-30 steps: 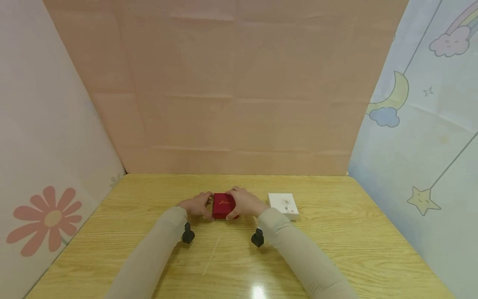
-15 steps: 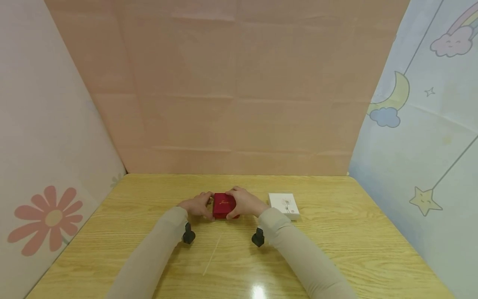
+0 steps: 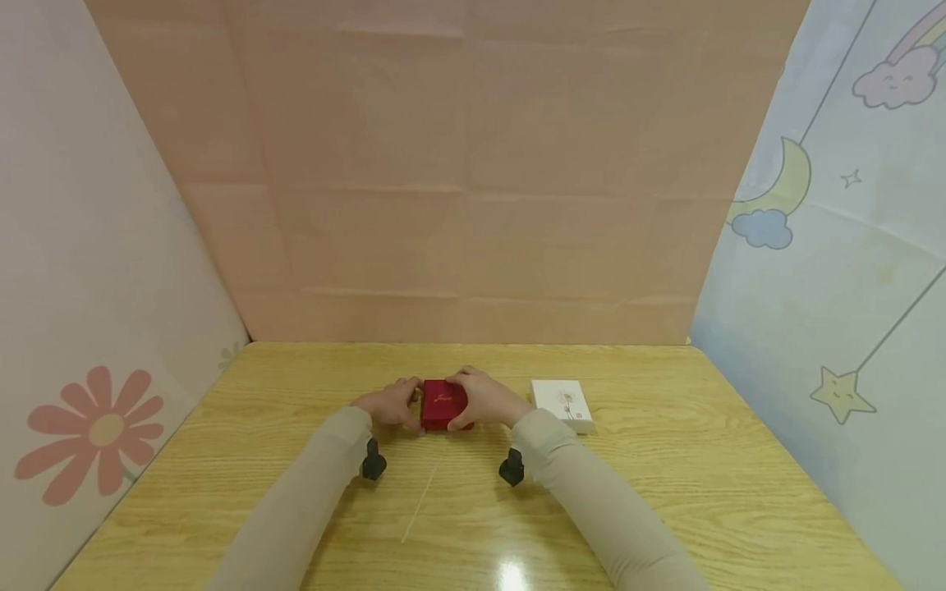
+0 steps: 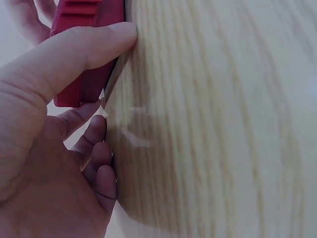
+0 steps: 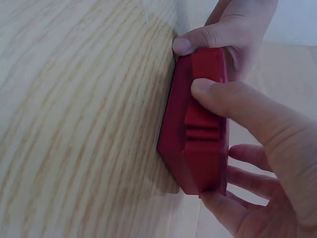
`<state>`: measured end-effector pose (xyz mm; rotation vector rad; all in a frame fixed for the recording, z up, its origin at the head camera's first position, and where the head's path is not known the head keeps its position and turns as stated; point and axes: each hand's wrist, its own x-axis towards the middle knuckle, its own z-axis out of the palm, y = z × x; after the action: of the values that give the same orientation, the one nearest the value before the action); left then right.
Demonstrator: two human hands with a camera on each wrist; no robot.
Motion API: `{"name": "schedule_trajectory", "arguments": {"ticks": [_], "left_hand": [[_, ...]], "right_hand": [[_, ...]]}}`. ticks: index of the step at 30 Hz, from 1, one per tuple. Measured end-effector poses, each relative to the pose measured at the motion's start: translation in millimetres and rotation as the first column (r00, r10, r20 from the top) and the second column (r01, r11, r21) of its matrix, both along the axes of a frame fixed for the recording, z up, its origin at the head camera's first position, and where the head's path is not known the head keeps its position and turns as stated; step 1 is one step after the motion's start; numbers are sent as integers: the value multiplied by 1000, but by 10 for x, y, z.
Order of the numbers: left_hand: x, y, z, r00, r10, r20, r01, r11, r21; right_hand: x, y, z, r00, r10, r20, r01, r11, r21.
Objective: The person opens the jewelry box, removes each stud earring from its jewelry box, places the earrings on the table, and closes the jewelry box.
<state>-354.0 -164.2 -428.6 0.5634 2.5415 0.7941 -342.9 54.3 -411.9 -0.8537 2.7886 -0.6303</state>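
A small red jewelry box (image 3: 445, 405) with gold script on its lid lies flat on the table between both hands. At its left end, my left hand (image 3: 389, 405) holds the lower part, the thumb along the near side. My right hand (image 3: 484, 399) grips the lid from the right, with its thumb on the near edge and fingers at the far side. In the right wrist view, a ribbed red band (image 5: 202, 119) runs along the lid's side, and the right thumb presses on it. The lid sits on the base. The box's right end is partly hidden behind the right hand.
A flat white box (image 3: 562, 405) with a flower print lies to the right of the right hand. The wood-grain table (image 3: 458, 525) ends at a pinkish backdrop (image 3: 458, 180). Patterned panels stand at left and right.
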Motion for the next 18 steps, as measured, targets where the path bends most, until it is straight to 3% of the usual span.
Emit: {"name": "schedule_trajectory", "arguments": {"ticks": [6,18], "left_hand": [[-28,3,-29,1000,29,10,-29,1000,-3],[-29,12,-35,1000,29,-2,-29,999,-16]], "right_hand": [[-48,7,9,1000,-5,1,5,1000,-15],[-38,72,26,999,-17,39,21,996,-84]]}}
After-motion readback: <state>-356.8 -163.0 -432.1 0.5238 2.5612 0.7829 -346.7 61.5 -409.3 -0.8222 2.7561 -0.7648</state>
